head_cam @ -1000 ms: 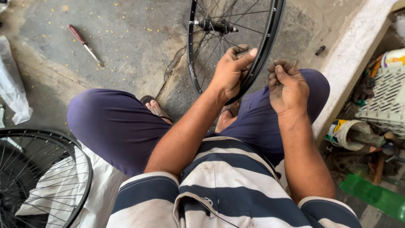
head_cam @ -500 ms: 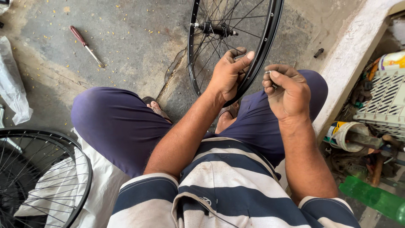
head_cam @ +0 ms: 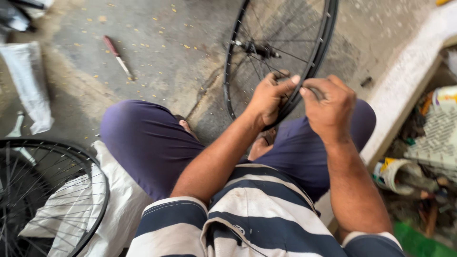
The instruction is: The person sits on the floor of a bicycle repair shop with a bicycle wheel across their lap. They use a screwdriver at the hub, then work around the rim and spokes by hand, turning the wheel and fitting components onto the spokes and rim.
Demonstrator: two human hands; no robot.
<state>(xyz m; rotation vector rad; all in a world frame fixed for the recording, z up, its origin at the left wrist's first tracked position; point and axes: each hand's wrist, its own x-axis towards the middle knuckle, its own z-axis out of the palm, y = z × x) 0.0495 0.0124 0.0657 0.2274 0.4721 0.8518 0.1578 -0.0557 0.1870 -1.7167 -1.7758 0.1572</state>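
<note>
Head view looked down on a seated person in a striped shirt [head_cam: 266,214] and purple trousers [head_cam: 152,147]. Both hands were raised to a black bicycle wheel [head_cam: 323,43] that stood upright on the concrete floor [head_cam: 157,62], between the person's knees and just in front of them. The left hand [head_cam: 266,97] was clenched on the near part of the rim, with the thumb stretched toward the other hand. The right hand [head_cam: 331,107] was closed too, and its fingertips pinched something thin at the rim; this part was blurred, so I could not tell what exactly it gripped. The two hands were almost touching each other. The hub [head_cam: 252,47] of the wheel was visible above the left hand, with thin spokes going out to the rim.

On the floor, well apart to the left, a screwdriver with red handle [head_cam: 118,56] lay. A second wheel [head_cam: 47,190] rested at the lower left on white sheet [head_cam: 119,209]. At the right, behind a pale ledge [head_cam: 409,81], some cluttered things lay, among them a grey crate [head_cam: 435,138].
</note>
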